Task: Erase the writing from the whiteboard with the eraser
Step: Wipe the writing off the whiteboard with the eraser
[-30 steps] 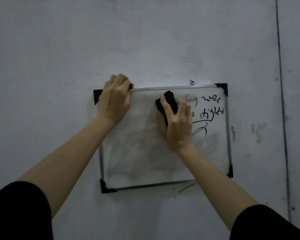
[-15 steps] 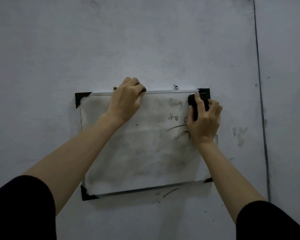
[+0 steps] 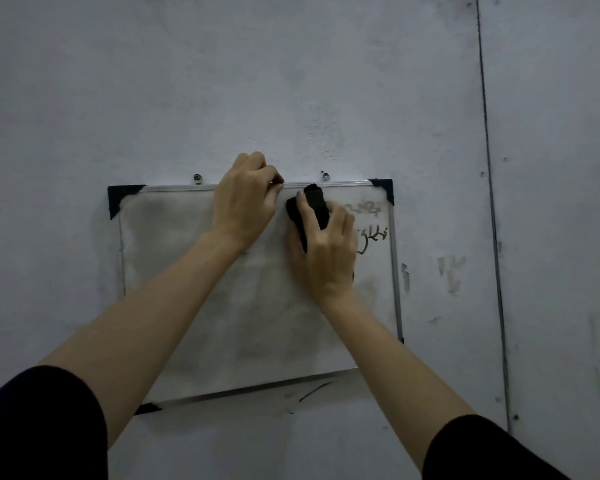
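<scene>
Short black sleeves point(image 3: 39, 420) are worn on both upper arms, the forearms are left bare below them, and nothing is worn on either wrist or on the fingers point(image 3: 253, 164).

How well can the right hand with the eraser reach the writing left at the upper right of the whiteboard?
Probably yes. The right hand presses the eraser just left of the remaining writing, and nothing lies between them on the whiteboard.
</scene>
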Demonstrator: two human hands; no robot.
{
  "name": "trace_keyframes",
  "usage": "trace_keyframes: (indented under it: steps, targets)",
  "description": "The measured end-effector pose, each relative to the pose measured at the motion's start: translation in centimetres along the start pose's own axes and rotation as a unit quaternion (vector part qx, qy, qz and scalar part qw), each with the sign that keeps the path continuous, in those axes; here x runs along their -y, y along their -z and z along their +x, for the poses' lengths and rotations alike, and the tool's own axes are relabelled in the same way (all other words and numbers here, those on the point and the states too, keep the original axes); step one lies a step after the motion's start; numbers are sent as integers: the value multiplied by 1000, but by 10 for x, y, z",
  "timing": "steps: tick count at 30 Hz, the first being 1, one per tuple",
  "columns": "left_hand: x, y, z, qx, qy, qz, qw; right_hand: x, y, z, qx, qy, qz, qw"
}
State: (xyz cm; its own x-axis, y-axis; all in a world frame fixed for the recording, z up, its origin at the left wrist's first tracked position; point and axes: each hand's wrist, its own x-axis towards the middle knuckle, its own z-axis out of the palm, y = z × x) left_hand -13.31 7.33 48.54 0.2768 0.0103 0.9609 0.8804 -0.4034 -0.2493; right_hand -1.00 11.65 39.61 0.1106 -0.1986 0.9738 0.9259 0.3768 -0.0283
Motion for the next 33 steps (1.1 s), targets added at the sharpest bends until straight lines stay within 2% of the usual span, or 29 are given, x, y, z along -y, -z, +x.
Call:
trace_keyframes:
  steps: [2,7,10,12,13,18,22,29,31,33]
  targets:
    - [-3,-1,0,-3,2,8,1000,-27,6,0,5,33,-13,999]
    - [-8,-4,3,-4,17,5,1000,-87,24,4,-3,-44,-54,998]
    - [-12,-5,5,-1,19,0,1000,-78,27,11,-9,-128,-57,990]
    - [-15,-7,7,-4,21,-2,1000,-52,23,17,-26,-213,-24,976]
    - [-16,-8,8,-4,20,-1,1000,-36,20,19,-30,-227,-4,974]
    - [-12,-14,7,5,25,-3,1000,20,4,7,-3,-95,48,994]
    - [-11,-14,6,-1,23,5,1000,-14,7,4,11,2,19,1000]
    - [-16,-15,7,-4,24,1,1000,-84,24,12,1,-75,-38,996]
    - [-17,-14,8,-7,25,1,1000,-84,27,13,0,-99,-41,994]
    - [-21,-15,9,-14,25,1,1000,-71,27,14,-5,-162,-23,987]
